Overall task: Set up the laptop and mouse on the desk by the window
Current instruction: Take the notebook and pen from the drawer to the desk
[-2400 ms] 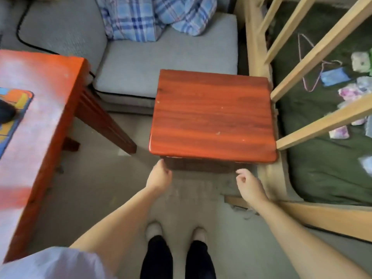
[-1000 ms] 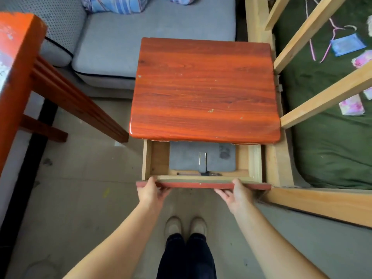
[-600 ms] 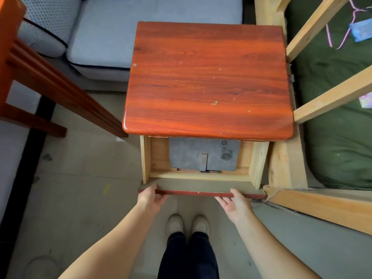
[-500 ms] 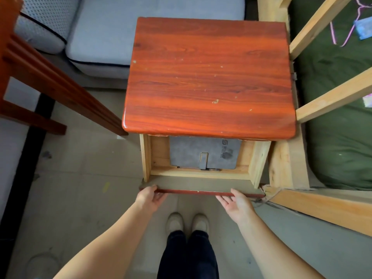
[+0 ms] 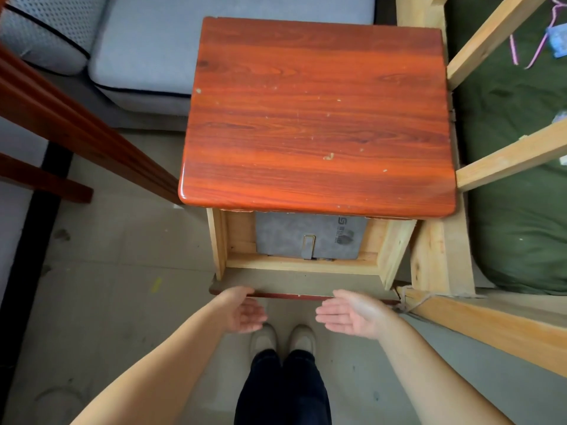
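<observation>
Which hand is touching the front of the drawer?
The left hand: its fingers rest against the drawer front. The right hand hangs clear, palm up.

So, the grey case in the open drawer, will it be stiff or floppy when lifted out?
The grey case lies flat with straight edges, so it is probably fairly stiff. Its matte, felt-like surface should grip well, not slip. Its strap may flap loose. The nightstand top covers its far end, so it likely must slide forward first. Both hands are open.

Bare forearms, dark trousers [image 5: 283, 391], and pale slip-on shoes [image 5: 282, 340].
</observation>
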A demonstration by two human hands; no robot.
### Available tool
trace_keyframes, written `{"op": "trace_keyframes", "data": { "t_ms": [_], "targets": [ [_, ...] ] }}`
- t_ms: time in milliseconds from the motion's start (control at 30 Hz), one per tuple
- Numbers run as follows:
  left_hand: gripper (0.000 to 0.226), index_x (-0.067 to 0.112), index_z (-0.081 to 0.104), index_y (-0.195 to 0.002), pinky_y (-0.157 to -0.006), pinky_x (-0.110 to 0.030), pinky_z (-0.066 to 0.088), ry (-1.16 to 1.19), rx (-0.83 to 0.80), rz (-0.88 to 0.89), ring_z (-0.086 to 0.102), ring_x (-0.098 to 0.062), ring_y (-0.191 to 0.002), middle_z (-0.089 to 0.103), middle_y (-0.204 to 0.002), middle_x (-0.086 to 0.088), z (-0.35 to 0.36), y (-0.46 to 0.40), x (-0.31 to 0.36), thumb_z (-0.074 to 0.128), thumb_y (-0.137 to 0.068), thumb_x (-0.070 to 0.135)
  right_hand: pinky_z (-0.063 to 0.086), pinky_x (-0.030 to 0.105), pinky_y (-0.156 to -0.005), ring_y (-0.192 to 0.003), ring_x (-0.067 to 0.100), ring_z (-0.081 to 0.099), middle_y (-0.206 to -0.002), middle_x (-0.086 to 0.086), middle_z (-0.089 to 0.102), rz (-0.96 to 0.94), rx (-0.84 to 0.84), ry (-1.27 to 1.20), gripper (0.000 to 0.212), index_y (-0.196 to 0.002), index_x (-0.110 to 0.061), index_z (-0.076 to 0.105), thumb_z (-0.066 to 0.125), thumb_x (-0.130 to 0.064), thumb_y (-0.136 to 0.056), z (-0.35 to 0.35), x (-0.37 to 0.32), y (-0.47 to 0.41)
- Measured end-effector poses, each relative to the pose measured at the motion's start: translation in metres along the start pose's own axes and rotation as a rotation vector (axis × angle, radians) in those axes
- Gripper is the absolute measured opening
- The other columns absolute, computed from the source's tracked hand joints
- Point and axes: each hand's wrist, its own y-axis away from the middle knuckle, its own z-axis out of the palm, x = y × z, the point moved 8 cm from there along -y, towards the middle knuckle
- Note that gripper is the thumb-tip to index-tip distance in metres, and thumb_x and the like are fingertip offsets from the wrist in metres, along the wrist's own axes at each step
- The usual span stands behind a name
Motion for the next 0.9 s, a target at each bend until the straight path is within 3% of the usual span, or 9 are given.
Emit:
{"op": "trace_keyframes", "data": {
  "t_ms": [100, 200, 300, 367, 500, 633, 733, 800, 900],
  "targets": [
    [0.019, 0.003, 0.059, -0.087, -0.049, -0.027, 0.054, -0.313, 0.059, 0.213, 0.067, -0.021, -0.055, 0.068, -0.061, -0.009, 0.015, 0.008, 0.028, 0.047, -0.094, 0.015, 0.057, 0.032, -0.070, -0.089, 0.022, 0.068, -0.112, 0.016, 0.065, -0.299, 0.207, 0.103, 0.028, -0.119, 0.002, 0.052, 0.048, -0.013, -0.095, -0.004, -0.043, 0.000],
    [0.035, 0.005, 0.049, -0.121, -0.089, -0.040, 0.050, -0.433, 0.387, 0.693, 0.061, -0.032, -0.103, 0.061, -0.114, -0.016, 0.010, 0.017, 0.095, 0.052, -0.087, 0.014, 0.044, 0.033, -0.096, -0.113, 0.023, 0.055, -0.133, 0.011, 0.053, -0.535, 0.517, 0.117, 0.039, -0.132, -0.010, 0.043, 0.047, -0.011, -0.093, -0.024, -0.085, 0.007],
    [0.059, 0.013, 0.035, -0.137, -0.108, -0.042, 0.039, -0.437, 0.351, 0.905, 0.046, -0.027, -0.126, 0.046, -0.138, -0.011, 0.024, 0.012, 0.128, 0.059, -0.083, 0.019, 0.038, 0.020, -0.074, -0.103, 0.020, 0.056, -0.128, 0.006, 0.057, -0.645, 0.667, 0.347, 0.047, -0.135, -0.013, 0.042, 0.052, -0.014, -0.089, -0.032, -0.106, -0.001],
    [0.067, 0.016, 0.033, -0.138, -0.110, -0.044, 0.038, -0.394, 0.289, 0.919, 0.044, -0.024, -0.130, 0.043, -0.141, -0.009, 0.030, 0.003, 0.133, 0.066, -0.081, 0.027, 0.032, 0.018, -0.056, -0.087, 0.016, 0.053, -0.115, 0.004, 0.059, -0.663, 0.673, 0.387, 0.044, -0.130, -0.015, 0.044, 0.055, -0.014, -0.087, -0.033, -0.111, -0.009],
    [0.074, 0.011, 0.040, -0.132, -0.101, -0.034, 0.043, -0.182, 0.222, 0.872, 0.052, -0.018, -0.116, 0.052, -0.133, -0.004, 0.018, 0.000, 0.136, 0.071, -0.075, 0.045, 0.036, 0.027, -0.060, -0.081, 0.019, 0.052, -0.097, 0.000, 0.054, -0.627, 0.617, 0.397, 0.037, -0.122, -0.019, 0.043, 0.053, -0.020, -0.087, -0.045, -0.112, -0.012],
    [0.045, 0.016, 0.065, -0.105, -0.063, -0.024, 0.057, -0.116, 0.010, 0.706, 0.071, -0.013, -0.084, 0.073, -0.105, -0.006, 0.026, 0.021, 0.127, 0.072, -0.074, 0.047, 0.037, 0.029, -0.060, -0.072, 0.014, 0.048, -0.080, -0.002, 0.050, -0.567, 0.442, 0.439, 0.011, -0.095, -0.020, 0.045, 0.047, -0.025, -0.084, -0.043, -0.104, 0.001],
    [0.030, 0.016, 0.065, -0.101, -0.056, -0.027, 0.058, 0.011, -0.111, 0.609, 0.074, -0.018, -0.072, 0.077, -0.090, -0.006, 0.021, 0.040, 0.110, 0.072, -0.078, 0.035, 0.051, 0.039, -0.075, -0.087, 0.021, 0.058, -0.091, 0.006, 0.059, -0.485, 0.269, 0.388, 0.010, -0.087, -0.010, 0.046, 0.041, -0.012, -0.079, -0.037, -0.085, 0.012],
    [0.028, 0.016, 0.064, -0.103, -0.057, -0.029, 0.059, 0.038, -0.151, 0.570, 0.074, -0.020, -0.073, 0.078, -0.087, -0.005, 0.007, 0.053, 0.091, 0.070, -0.080, 0.031, 0.056, 0.034, -0.066, -0.084, 0.022, 0.067, -0.092, 0.011, 0.066, -0.442, 0.208, 0.398, 0.018, -0.085, -0.005, 0.052, 0.036, -0.001, -0.078, -0.034, -0.073, 0.019],
    [0.036, 0.012, 0.065, -0.102, -0.059, -0.029, 0.059, 0.029, -0.182, 0.527, 0.074, -0.022, -0.078, 0.077, -0.092, -0.008, -0.020, 0.067, 0.055, 0.070, -0.072, 0.031, 0.053, 0.030, -0.071, -0.095, 0.027, 0.067, -0.099, 0.011, 0.067, -0.585, 0.405, 0.683, 0.030, -0.089, -0.014, 0.063, 0.037, 0.002, -0.088, -0.037, -0.085, 0.026]
  ]
}}
